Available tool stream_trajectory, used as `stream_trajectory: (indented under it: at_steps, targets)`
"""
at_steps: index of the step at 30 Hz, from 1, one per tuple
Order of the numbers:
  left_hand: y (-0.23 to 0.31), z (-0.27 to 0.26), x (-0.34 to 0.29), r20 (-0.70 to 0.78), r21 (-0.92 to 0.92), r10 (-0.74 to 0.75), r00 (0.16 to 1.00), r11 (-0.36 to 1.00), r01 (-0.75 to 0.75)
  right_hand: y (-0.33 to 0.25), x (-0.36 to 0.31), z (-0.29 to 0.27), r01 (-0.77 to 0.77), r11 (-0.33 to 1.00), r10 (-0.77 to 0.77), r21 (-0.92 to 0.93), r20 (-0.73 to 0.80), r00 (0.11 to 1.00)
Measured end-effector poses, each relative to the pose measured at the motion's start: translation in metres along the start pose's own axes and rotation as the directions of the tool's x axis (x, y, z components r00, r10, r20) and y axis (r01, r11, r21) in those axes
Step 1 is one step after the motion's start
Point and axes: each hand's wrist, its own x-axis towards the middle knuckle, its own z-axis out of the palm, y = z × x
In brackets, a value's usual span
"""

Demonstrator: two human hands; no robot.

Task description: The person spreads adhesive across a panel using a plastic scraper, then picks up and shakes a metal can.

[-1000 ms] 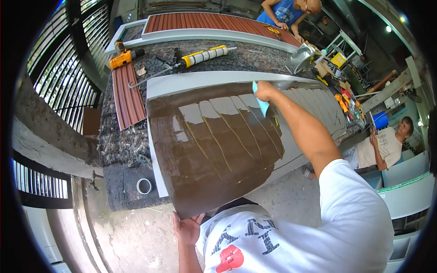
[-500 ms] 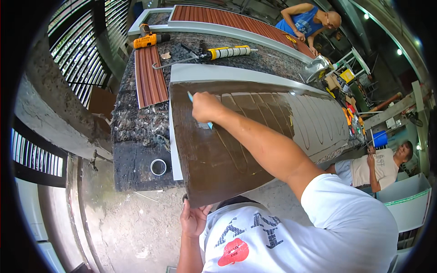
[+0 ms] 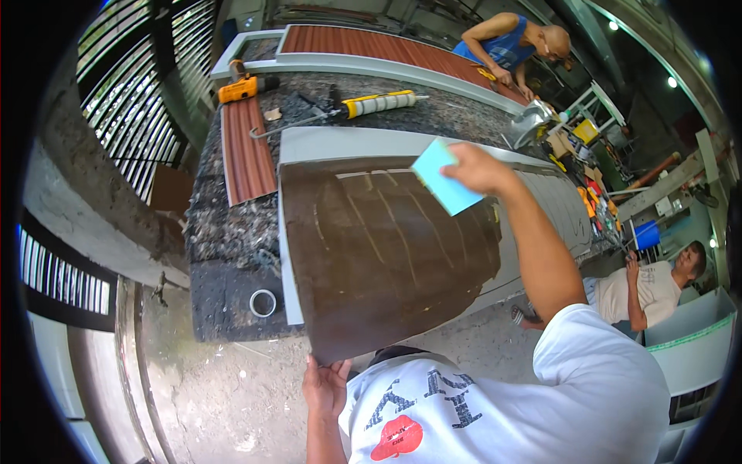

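Observation:
My right hand pinches a light-blue square spreader and holds it over a long flat panel, its broad face showing. Brown, wet-looking adhesive covers the panel's left and middle part, with thin bead lines running through it; the right part is grey. My left hand grips the panel's near left corner, which overhangs the bench, with the thumb at the edge and some fingers hidden below. Under the panel lies a white sheet, showing along its far and left sides.
On the bench are an orange drill, a caulking gun, a reddish ribbed strip, and a tape ring. A white-framed reddish panel lies behind. One co-worker leans over it; another person sits at right.
My right hand has moved right with the spreader, from the panel's left end to its middle, and the spreader's flat face now shows. Several bead lines look flatter. My left hand stays at the corner.

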Motion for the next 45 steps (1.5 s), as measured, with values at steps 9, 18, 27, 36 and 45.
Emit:
stream_trajectory:
  at_steps: [9, 18, 27, 36, 45]
  targets:
    - [-0.004, 0.006, 0.0, -0.092, 0.049, 0.039, 0.995, 0.998, -0.034, 0.187, 0.056, -0.058, -0.335, 0.941, 0.337, 0.047, -0.206, 0.919]
    - [-0.005, 0.014, 0.004, -0.138, 0.061, 0.044, 0.989, 0.997, -0.036, 0.214, 0.143, -0.056, -0.407, 0.763, 0.148, 0.502, 0.477, 0.866]
    - [-0.004, 0.002, 0.009, -0.142, 0.001, 0.005, 0.99, 1.0, -0.005, 0.16, 0.158, -0.009, -0.286, 0.886, 0.225, -0.363, -0.203, 0.953]
    - [-0.001, -0.012, 0.009, -0.059, -0.035, -0.063, 0.996, 0.998, 0.061, 0.056, 0.156, 0.072, -0.098, 0.929, 0.059, -0.358, -0.119, 0.991]
    - [-0.001, 0.001, 0.004, -0.033, -0.103, -0.077, 0.996, 0.992, 0.074, -0.1, 0.097, 0.145, 0.239, 0.905, -0.245, -0.353, 0.029, 0.969]
